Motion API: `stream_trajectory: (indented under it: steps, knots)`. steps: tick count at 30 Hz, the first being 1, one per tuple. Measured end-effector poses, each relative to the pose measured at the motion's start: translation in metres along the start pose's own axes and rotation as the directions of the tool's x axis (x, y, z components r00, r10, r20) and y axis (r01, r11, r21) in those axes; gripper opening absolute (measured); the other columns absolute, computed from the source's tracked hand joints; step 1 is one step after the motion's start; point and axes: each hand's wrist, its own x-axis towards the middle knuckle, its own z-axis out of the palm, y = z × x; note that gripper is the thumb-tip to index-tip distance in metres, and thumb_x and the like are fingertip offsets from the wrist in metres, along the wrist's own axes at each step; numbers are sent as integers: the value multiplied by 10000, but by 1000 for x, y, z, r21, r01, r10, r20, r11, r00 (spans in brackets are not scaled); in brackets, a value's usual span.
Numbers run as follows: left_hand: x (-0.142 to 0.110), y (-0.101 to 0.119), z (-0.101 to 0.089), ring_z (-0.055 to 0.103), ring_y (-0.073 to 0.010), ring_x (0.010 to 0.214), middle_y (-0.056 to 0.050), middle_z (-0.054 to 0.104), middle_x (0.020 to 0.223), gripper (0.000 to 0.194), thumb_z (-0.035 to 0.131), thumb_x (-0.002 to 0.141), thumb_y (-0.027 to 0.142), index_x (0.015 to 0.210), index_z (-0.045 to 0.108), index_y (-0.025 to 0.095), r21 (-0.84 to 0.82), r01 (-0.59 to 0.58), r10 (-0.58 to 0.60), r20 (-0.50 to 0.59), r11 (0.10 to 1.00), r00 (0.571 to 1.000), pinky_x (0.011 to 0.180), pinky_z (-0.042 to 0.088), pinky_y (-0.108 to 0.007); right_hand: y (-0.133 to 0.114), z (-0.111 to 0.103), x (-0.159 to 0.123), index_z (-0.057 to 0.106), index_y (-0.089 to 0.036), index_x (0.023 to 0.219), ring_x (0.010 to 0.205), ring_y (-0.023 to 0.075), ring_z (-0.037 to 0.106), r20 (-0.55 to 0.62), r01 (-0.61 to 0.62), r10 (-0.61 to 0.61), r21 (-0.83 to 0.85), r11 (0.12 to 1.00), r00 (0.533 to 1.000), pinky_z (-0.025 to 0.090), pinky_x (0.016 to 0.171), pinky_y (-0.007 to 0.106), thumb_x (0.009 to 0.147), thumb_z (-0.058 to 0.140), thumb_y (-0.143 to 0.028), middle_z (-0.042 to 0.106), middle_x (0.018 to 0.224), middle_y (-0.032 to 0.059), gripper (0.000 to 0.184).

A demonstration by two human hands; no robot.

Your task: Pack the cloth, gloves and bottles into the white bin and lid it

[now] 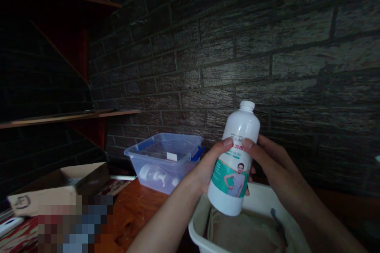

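Both my hands hold a white plastic bottle (230, 174) with a green label and red lettering, its white cap at the top and its body leaning a little to the right. My left hand (209, 166) wraps the left side, thumb on the label. On the right side, my right hand (268, 158) grips it with the thumb across the front; some of its fingers are hidden behind. Below the bottle stands a white basin (196, 233) with beige folded cloth (237, 231) and a dark strap-like piece (278, 223) inside.
A clear plastic bin (133, 156) with blue clips and white items inside stands on the wooden table (130, 213). An open cardboard box (44, 201) sits at the left. Shelves (68, 118) jut out there, and a dark brick-patterned wall (192, 67) rises behind.
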Motion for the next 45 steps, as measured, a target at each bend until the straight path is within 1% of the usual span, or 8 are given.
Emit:
stream_trajectory:
  steps: [3,6,13,19,25,30,38,45]
  knots:
    - [0,-5,-3,745,-336,833,-199,769,885,765,647,748,747,1071,695,55,-45,32,-27,102,999,994,670,602,-412,-2,3,-2,660,-191,947,394,140,515,62,-113,104,174,978,993,478,349,259,830,740,-594,579,536,-28,427]
    - [0,-8,-1,741,-353,876,-208,769,914,784,638,746,757,1085,692,52,-62,50,-41,133,997,990,717,601,-440,-4,8,-5,652,-193,921,363,125,479,33,-145,141,259,955,989,437,327,241,789,781,-587,591,516,-22,435]
    - [3,-2,7,733,-355,943,-182,771,977,784,724,707,745,1120,698,79,-7,56,-56,71,998,996,812,583,-448,-6,13,-5,668,-200,951,337,115,443,-108,-96,129,270,958,986,377,295,233,750,819,-573,602,536,-23,449]
    - [1,-1,15,727,-278,970,-121,769,1036,565,848,761,404,1210,675,108,218,-109,136,-115,970,984,883,532,-352,2,8,3,715,-178,966,550,170,632,-263,-6,73,248,969,962,520,501,271,727,861,-526,716,719,37,446]
    - [-6,7,14,694,-233,985,-80,747,1094,617,897,708,263,1264,649,163,360,-81,99,-32,929,995,878,517,-324,5,4,5,705,-181,909,593,173,621,-228,5,60,272,962,972,484,528,268,769,834,-526,694,712,26,395]
    - [-7,14,16,681,-214,912,-63,726,1003,529,880,723,282,1187,677,131,458,-83,62,61,885,996,843,511,-312,4,4,4,714,-185,924,612,186,627,-229,-9,66,242,970,971,500,556,286,770,827,-540,706,729,30,403]
    - [-2,11,13,681,-280,902,-77,702,939,582,928,633,327,1113,685,107,578,-147,156,34,803,987,796,502,-364,11,5,7,710,-173,1043,722,228,678,-278,49,-26,74,996,960,541,627,316,740,848,-540,747,849,61,496]
    - [-1,8,13,658,-187,833,-45,703,945,508,910,682,294,1112,683,144,556,-196,207,44,808,977,787,509,-301,7,5,7,674,-189,1145,854,246,690,-233,115,-128,-66,991,964,559,700,316,780,811,-543,757,938,61,527]
